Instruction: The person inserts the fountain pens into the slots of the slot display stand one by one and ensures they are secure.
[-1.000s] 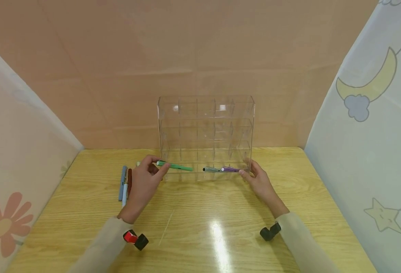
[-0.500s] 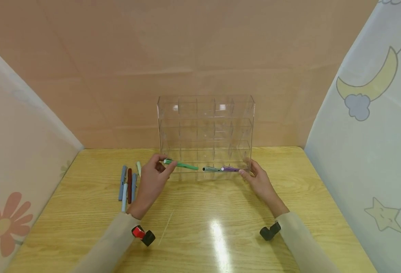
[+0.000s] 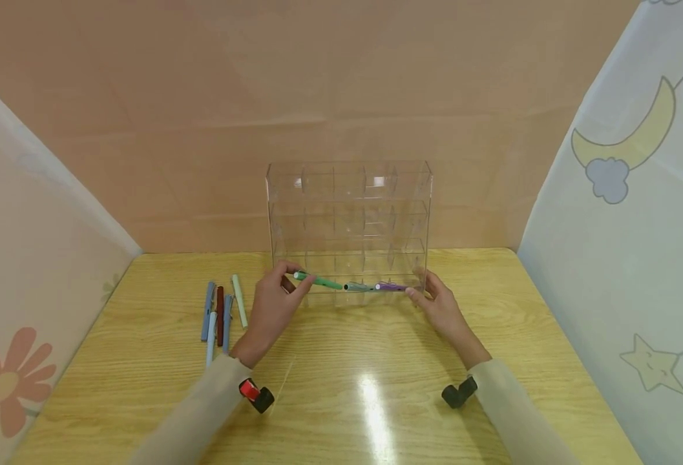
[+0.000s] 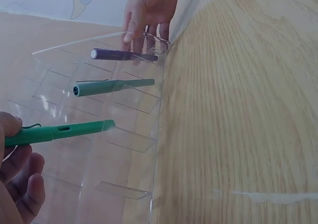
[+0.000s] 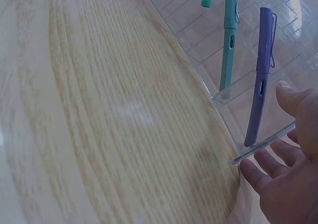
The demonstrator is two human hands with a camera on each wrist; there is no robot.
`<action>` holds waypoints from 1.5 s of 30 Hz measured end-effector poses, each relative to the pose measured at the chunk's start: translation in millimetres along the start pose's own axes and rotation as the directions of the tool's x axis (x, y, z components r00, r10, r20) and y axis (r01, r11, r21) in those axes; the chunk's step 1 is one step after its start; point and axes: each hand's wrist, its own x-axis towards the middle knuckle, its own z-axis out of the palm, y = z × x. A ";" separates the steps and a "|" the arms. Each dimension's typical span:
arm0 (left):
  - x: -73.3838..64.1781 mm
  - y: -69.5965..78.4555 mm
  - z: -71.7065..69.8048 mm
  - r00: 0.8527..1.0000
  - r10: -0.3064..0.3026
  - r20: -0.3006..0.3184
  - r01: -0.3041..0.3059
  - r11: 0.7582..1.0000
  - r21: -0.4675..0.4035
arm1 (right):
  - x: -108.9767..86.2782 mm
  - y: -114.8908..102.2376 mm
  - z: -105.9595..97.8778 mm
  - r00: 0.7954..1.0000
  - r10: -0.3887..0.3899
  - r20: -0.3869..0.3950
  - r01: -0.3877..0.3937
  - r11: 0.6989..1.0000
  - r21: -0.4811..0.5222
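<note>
1. The left hand (image 3: pixel 274 303) is pinching the green pen (image 3: pixel 319 279) near its clip end, at the picture's centre, with the free end pointing rightward.
2. Over the last second this hand has been shifting right along the bottom row of the clear rack (image 3: pixel 349 199). The move is probably bringing the pen into line with that row; the fingers are not letting go yet.
3. The green pen is reaching out from the hand to the right. In the head view its tip is seeming to meet the teal pen (image 3: pixel 360 287), but the left wrist view is showing a gap. Whether the tip is entering a compartment, I cannot tell.
4. The right hand (image 3: pixel 444 313) is staying put, holding the rack's right side wall between thumb and fingers.
5. Just left of that thumb, the purple pen (image 3: pixel 392 287) is lying in the bottom row, beside the teal pen.
6. Left of the left hand, the pale green pen (image 3: pixel 239 301) is now showing whole, lying on the table (image 3: pixel 411 361). Beyond it, blue and brown pens (image 3: pixel 220 316) are lying together, left of centre.
</note>
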 end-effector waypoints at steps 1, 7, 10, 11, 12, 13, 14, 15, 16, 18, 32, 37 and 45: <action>-0.5 0.1 0.8 1.000 0.004 0.002 -0.004 1.000 0.003 | 0.1 -0.2 0.0 1.000 -0.001 0.000 0.001 1.000 0.001; -2.3 0.0 5.4 0.999 0.039 0.004 -0.039 0.999 0.016 | 0.4 -1.8 0.0 1.000 -0.017 -0.003 0.017 1.000 -0.019; -2.4 -0.6 9.3 0.998 0.055 0.013 -0.055 0.998 0.030 | 0.6 -1.8 0.2 1.000 -0.021 -0.005 0.021 0.999 -0.025; -2.5 -0.8 10.8 0.998 0.060 0.018 -0.061 0.997 0.040 | 0.7 -1.5 0.3 1.000 -0.020 -0.003 0.020 1.000 -0.023; -2.7 -1.2 12.2 0.998 0.065 0.024 -0.066 0.996 0.051 | 0.8 -1.1 0.3 1.000 -0.018 -0.002 0.018 1.000 -0.022; -2.9 -1.5 13.6 0.997 0.069 0.028 -0.071 0.996 0.062 | 0.8 -0.6 0.3 1.000 -0.017 -0.003 0.017 1.000 -0.020; -3.0 -2.0 15.0 0.997 0.071 0.035 -0.073 0.995 0.073 | 0.7 -0.2 0.3 1.000 -0.015 -0.002 0.015 1.000 -0.019; -3.1 -2.7 16.4 0.997 0.071 0.042 -0.075 0.994 0.082 | 0.7 0.2 0.2 1.000 -0.014 -0.002 0.014 1.000 -0.019; -3.3 -2.8 17.7 0.996 0.071 0.047 -0.075 0.993 0.092 | 0.6 0.6 0.1 1.000 -0.014 -0.001 0.014 1.000 -0.018; -3.6 -3.1 20.6 0.997 0.060 0.057 -0.066 0.992 0.108 | 0.5 1.2 -0.2 1.000 -0.013 -0.003 0.013 1.000 -0.017; -4.2 -6.7 34.2 0.996 0.037 0.080 -0.052 0.980 0.192 | -0.8 1.6 0.6 1.000 -0.009 -0.010 0.009 1.000 -0.007; -3.4 -9.5 36.5 0.995 0.040 0.091 -0.057 0.978 0.202 | -1.2 2.1 -0.6 1.000 -0.006 -0.005 0.006 1.000 -0.006; -1.8 -10.4 38.5 0.994 0.026 0.107 -0.048 0.977 0.208 | -0.8 1.9 0.8 1.000 -0.011 -0.004 0.011 1.000 -0.005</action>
